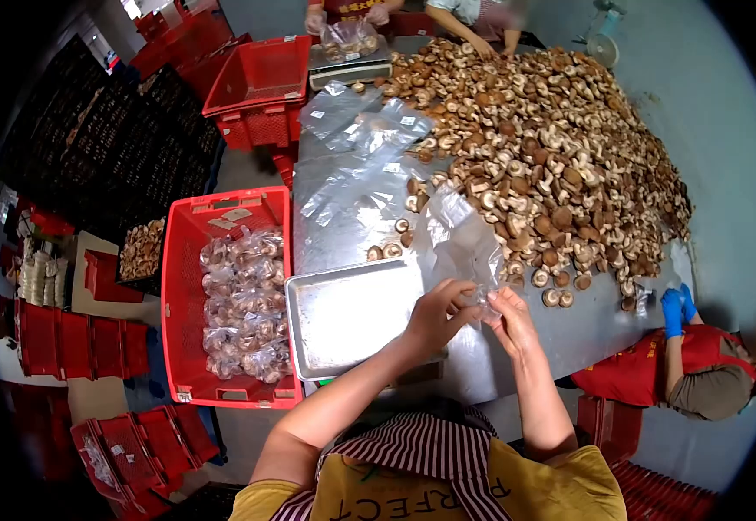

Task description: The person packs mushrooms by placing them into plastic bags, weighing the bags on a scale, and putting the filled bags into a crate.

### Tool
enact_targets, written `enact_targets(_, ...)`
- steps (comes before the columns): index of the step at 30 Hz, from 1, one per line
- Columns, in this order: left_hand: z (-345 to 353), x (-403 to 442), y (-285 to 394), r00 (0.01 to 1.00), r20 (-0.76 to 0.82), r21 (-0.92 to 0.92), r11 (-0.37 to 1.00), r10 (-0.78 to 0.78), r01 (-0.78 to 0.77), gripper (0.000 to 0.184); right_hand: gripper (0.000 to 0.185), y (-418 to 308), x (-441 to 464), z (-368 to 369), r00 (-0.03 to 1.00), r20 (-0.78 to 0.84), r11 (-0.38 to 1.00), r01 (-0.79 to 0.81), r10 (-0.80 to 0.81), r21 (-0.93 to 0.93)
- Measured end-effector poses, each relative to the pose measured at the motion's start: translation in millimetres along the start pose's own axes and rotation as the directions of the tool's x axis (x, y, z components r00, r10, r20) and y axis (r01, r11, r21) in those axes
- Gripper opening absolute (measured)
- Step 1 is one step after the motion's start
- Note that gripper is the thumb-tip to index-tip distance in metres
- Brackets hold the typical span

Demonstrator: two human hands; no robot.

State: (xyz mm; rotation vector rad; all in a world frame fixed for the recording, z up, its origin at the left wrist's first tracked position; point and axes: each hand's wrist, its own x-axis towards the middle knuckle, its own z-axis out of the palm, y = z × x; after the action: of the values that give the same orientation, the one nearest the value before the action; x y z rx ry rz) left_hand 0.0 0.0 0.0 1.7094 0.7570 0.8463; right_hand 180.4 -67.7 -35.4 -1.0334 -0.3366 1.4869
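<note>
A clear plastic bag (458, 239) hangs between my two hands over the metal table, its body spread toward the mushrooms. My left hand (437, 313) pinches one side of its near edge, fingers bent. Close beside it, my right hand (510, 317) grips the other side of that edge between thumb and fingers. The bag looks flat, with no mushrooms visible inside. Below and left of my left hand lies a shallow metal tray (352, 317) with a bare bottom. Several loose mushrooms (384, 252) rest just beyond the tray.
A big heap of mushrooms (560, 174) covers the table's far right. Flat plastic bags (365, 126) lie at the far left. A red crate (169, 304) with bagged mushrooms (247, 304) stands left. Co-workers stand opposite and at right, one wearing blue gloves (673, 313); a scale (352, 69) is opposite.
</note>
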Motion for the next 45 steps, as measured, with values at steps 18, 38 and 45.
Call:
enact_targets(18,102,2,-17,1.0,0.009,0.337,0.941,0.016,-0.018,0.046,0.013,-77,-71,-139,0.954,-0.244,0.976,0.134,-0.174,-0.171)
enact_targets(38,148,-77,-84,0.496,-0.132,-0.667,0.447,-0.858,0.596,0.014,0.016,-66,-144,-223,0.967,0.044,0.931,-0.229,0.251,-0.283)
enact_targets(45,195,-98,-57,0.754,0.618,-0.777,-0.32,-0.222,0.542,0.029,0.034,-45,-87,-281,0.965,-0.253,0.968,0.125,-0.067,0.219)
